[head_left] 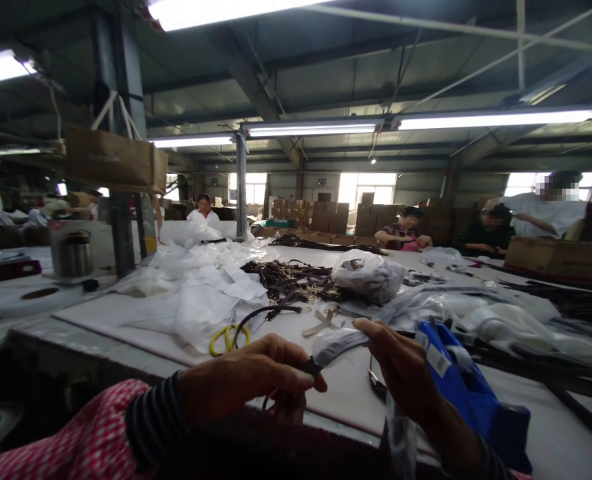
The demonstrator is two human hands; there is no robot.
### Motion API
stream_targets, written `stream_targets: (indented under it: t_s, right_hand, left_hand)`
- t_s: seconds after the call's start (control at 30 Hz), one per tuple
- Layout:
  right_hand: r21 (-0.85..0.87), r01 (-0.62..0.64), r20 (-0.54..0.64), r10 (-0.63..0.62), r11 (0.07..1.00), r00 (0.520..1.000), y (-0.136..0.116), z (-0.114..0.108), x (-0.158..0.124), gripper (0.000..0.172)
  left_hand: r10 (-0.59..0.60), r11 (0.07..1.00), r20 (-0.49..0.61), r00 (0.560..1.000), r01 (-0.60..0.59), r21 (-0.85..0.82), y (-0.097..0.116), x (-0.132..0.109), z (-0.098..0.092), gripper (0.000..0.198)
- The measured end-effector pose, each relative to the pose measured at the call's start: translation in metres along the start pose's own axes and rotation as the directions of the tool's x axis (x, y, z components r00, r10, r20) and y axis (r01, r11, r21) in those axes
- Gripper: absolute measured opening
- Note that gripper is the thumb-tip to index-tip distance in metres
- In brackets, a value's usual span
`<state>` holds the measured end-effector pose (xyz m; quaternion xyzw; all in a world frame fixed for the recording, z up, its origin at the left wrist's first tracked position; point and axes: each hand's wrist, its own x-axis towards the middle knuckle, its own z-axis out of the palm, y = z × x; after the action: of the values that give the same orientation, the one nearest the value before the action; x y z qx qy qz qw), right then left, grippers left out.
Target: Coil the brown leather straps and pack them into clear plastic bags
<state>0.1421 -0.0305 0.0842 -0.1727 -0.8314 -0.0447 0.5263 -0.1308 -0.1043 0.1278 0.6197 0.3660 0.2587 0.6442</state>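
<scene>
Over one white worktable (349, 390), cut off at right, beside one blue tape dispenser (469, 393), the left hand (256, 373) pinches and the right hand (406, 360) holds one plastic-wrapped strap (343, 342) between them, near one pair of yellow-handled scissors (213, 341), blades hidden.

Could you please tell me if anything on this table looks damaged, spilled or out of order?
Nothing looks clearly damaged or spilled. The table is only untidy: dark straps lie in a tangled heap, beside crumpled white sheets. The plastic-covered piece between the left hand and right hand shows no obvious fault.
</scene>
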Motion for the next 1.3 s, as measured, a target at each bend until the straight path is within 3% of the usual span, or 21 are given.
stream_targets:
  t_s: [0.1,0.17,0.23,0.3,0.37,0.43,0.5,0.53,0.63,0.77,0.83,0.97,1.07,1.13,1.23,1.3]
  right_hand:
    - [0.055,-0.051,-0.056,0.054,0.997,0.997,0.000,0.010,0.001,0.025]
    - [0.122,-0.146,-0.058,0.154,0.982,0.986,-0.003,0.023,-0.004,0.023]
    - [0.272,-0.291,-0.035,0.312,0.917,0.949,-0.012,0.044,-0.012,0.029]
    - [0.441,-0.413,0.010,0.456,0.796,0.890,-0.028,0.070,-0.021,0.042]
    - [0.558,-0.491,0.056,0.560,0.669,0.827,-0.049,0.095,-0.026,0.050]
    - [0.711,-0.557,0.156,0.674,0.431,0.722,-0.067,0.113,-0.026,0.056]
    - [0.799,-0.563,0.262,0.720,0.212,0.642,-0.078,0.120,-0.023,0.060]
    - [0.813,-0.561,0.295,0.720,0.156,0.628,-0.080,0.120,-0.022,0.061]
    - [0.802,-0.593,0.384,0.698,0.072,0.605,-0.077,0.113,-0.020,0.057]
    - [0.776,-0.631,0.487,0.638,-0.003,0.596,-0.072,0.108,-0.021,0.055]
    - [0.781,-0.625,0.487,0.633,-0.008,0.601,-0.074,0.105,-0.019,0.051]
    - [0.788,-0.616,0.483,0.620,-0.001,0.618,-0.081,0.096,-0.014,0.039]
    - [0.752,-0.652,0.558,0.622,-0.099,0.549,-0.081,0.091,-0.020,0.041]
    - [0.742,-0.657,0.573,0.638,-0.135,0.515,-0.078,0.092,-0.030,0.045]
    - [0.760,-0.637,0.550,0.651,-0.131,0.523,-0.073,0.095,-0.045,0.047]
    - [0.765,-0.636,0.536,0.645,-0.099,0.544,-0.072,0.098,-0.053,0.044]
  left_hand:
    - [-0.010,0.998,-0.035,0.999,0.008,-0.061,-0.007,-0.002,0.006,0.024]
    - [0.097,0.986,-0.075,0.993,-0.106,-0.126,-0.005,-0.003,0.010,0.025]
    - [0.266,0.938,-0.121,0.956,-0.285,-0.194,0.001,0.000,0.016,0.027]
    - [0.394,0.868,-0.170,0.903,-0.427,-0.254,0.007,0.006,0.022,0.029]
    - [0.451,0.810,-0.249,0.857,-0.511,-0.289,0.010,0.016,0.027,0.029]
    - [0.459,0.790,-0.342,0.820,-0.553,-0.265,0.008,0.026,0.032,0.030]
    - [0.460,0.813,-0.421,0.782,-0.561,-0.154,0.003,0.034,0.035,0.031]
    - [0.462,0.832,-0.449,0.765,-0.549,-0.079,-0.001,0.037,0.037,0.031]
    - [0.462,0.867,-0.525,0.715,-0.489,0.097,-0.009,0.044,0.040,0.030]
    - [0.381,0.897,-0.705,0.598,-0.424,0.125,-0.014,0.054,0.044,0.035]
    - [0.386,0.900,-0.734,0.559,-0.402,0.167,-0.018,0.061,0.044,0.036]
    - [0.546,0.838,-0.642,0.539,-0.371,0.400,-0.033,0.070,0.043,0.021]
    - [0.619,0.778,-0.537,0.574,-0.352,0.521,-0.048,0.068,0.039,0.023]
    - [0.694,0.659,-0.341,0.634,-0.368,0.657,-0.056,0.063,0.035,0.031]
    - [0.705,0.397,0.003,0.709,-0.399,0.827,-0.061,0.055,0.028,0.040]
    - [0.667,0.326,0.103,0.738,-0.413,0.850,-0.060,0.051,0.026,0.041]
